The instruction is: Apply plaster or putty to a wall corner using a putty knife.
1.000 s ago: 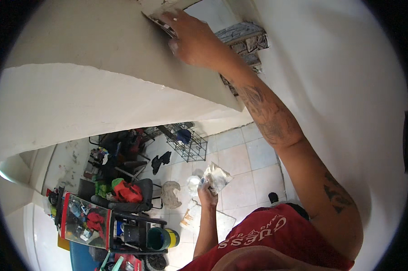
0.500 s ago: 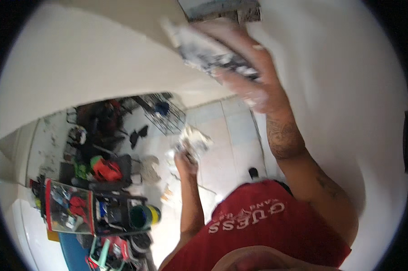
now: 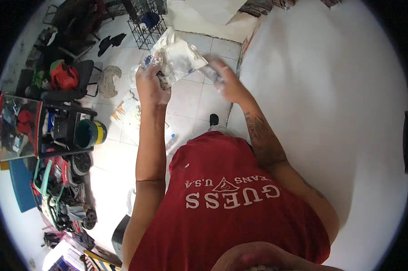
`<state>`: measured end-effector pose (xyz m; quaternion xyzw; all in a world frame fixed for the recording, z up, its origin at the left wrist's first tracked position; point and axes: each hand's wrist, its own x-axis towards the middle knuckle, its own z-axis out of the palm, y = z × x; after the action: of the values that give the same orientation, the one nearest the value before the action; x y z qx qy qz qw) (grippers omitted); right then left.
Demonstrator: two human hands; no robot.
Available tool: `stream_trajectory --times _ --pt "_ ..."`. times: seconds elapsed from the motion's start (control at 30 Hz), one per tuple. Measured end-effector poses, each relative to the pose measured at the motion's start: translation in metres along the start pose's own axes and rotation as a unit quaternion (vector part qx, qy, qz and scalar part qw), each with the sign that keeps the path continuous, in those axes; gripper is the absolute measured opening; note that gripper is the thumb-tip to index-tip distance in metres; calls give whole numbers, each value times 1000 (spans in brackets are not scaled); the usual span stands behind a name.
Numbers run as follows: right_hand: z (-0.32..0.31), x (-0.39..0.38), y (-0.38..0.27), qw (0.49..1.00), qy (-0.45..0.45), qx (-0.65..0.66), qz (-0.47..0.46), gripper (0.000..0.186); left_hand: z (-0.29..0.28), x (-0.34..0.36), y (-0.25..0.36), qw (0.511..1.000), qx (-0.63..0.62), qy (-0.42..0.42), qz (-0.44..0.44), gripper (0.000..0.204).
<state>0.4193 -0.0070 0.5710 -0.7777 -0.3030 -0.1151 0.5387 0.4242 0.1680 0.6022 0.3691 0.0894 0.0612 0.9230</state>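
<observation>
My left hand (image 3: 153, 83) is closed on the edge of a flat plate (image 3: 165, 80) heaped with thick white putty (image 3: 179, 56), held out in front of me. White residue coats the fingers. My right hand (image 3: 234, 86) is closed around a flat putty blade (image 3: 211, 73), smeared by motion. The blade is at the right edge of the putty-laden plate, and whether it touches the putty I cannot tell. A smooth white wall (image 3: 321, 90) rises along my right side.
Pale floor tiles (image 3: 186, 99) lie below, with a putty-stained sheet (image 3: 128, 110) on them. At left stand a black wire rack (image 3: 147, 36), a chair (image 3: 79, 79), a red-rimmed glass tank (image 3: 18, 128), a green-and-yellow bucket (image 3: 90, 133) and a toy vehicle (image 3: 61, 189).
My right hand has come down from high up by the wall to the plate, bringing the blade with it. My left hand has raised the plate, and my view has shifted.
</observation>
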Motion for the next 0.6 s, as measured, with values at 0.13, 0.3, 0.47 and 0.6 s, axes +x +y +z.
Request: stream_trajectory --times 0.13,0.3,0.47,0.6 --pt "6 -13 38 988 -111 -107 28 61 -11 -3 1 995 74 42 51 9" --pt "-23 30 1 981 -136 -140 2 61 -26 7 -15 982 164 74 62 9" --pt "11 37 39 949 -192 -244 -58 59 -44 22 -18 963 247 60 93 8" --pt "19 24 44 937 -254 -240 2 61 -46 39 -7 945 305 98 69 8"
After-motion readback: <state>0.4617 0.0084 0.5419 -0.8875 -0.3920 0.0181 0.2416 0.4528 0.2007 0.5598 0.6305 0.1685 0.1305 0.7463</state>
